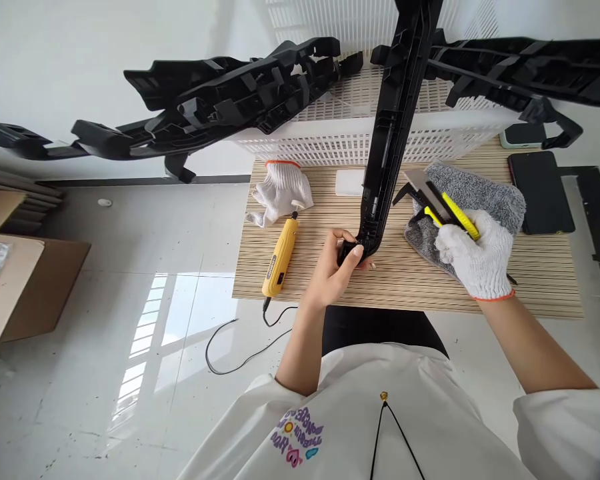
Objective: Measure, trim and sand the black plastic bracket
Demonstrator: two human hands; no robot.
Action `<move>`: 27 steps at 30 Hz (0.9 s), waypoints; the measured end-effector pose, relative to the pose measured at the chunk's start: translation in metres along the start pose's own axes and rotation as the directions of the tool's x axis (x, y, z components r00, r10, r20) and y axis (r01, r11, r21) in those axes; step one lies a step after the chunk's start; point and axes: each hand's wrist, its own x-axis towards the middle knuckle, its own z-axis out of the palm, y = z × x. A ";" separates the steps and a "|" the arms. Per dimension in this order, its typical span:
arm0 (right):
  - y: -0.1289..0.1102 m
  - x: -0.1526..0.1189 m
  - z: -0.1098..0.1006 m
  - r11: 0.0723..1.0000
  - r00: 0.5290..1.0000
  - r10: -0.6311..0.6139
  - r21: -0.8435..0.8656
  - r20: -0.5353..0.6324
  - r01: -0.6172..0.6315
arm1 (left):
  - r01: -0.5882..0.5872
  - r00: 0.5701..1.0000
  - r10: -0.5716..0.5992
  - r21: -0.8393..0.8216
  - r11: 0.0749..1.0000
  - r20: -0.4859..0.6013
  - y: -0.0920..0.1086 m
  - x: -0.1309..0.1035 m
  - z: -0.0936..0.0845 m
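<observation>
A long black plastic part (391,127) runs from the top of the view down to the table's front. My bare left hand (336,267) is closed round its lower end, the thumb on top. To the right, my right hand (480,255) wears a white knit glove with an orange cuff. Its fingers are closed at a yellow and black utility knife (460,215), over a grey cloth (500,200). Dark calipers (414,193) lie beside the knife, partly hidden by it; whether the hand also touches them is unclear.
A yellow rotary tool (281,257) with a cord and a white glove (283,190) lie on the left of the table (550,280). Behind stands a white perforated basket (330,148) bearing several black parts (230,100). A dark phone (543,193) lies at right.
</observation>
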 end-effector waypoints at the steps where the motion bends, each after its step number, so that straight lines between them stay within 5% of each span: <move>1: -0.002 0.001 0.000 1.000 1.000 0.001 -0.017 0.010 -0.001 | 0.018 1.000 -0.018 -0.003 1.000 0.005 0.001 0.000 0.000; 6: -0.015 0.007 -0.006 0.977 0.989 -0.123 -0.165 0.085 0.135 | 0.054 0.997 -0.055 0.006 0.998 0.047 0.000 0.000 0.000; 14: -0.013 0.005 -0.008 0.955 0.933 -0.245 -0.102 0.265 0.280 | 0.040 0.989 -0.058 0.125 0.991 0.137 -0.001 0.000 -0.004; 20: -0.013 0.003 -0.008 0.993 0.984 -0.103 -0.037 0.147 0.109 | 0.097 0.990 -0.107 0.103 0.990 0.094 0.006 0.004 0.000; 27: -0.005 0.003 -0.006 0.993 0.997 -0.078 -0.086 0.000 0.078 | 0.096 0.995 -0.097 0.042 0.995 0.037 0.015 0.026 0.019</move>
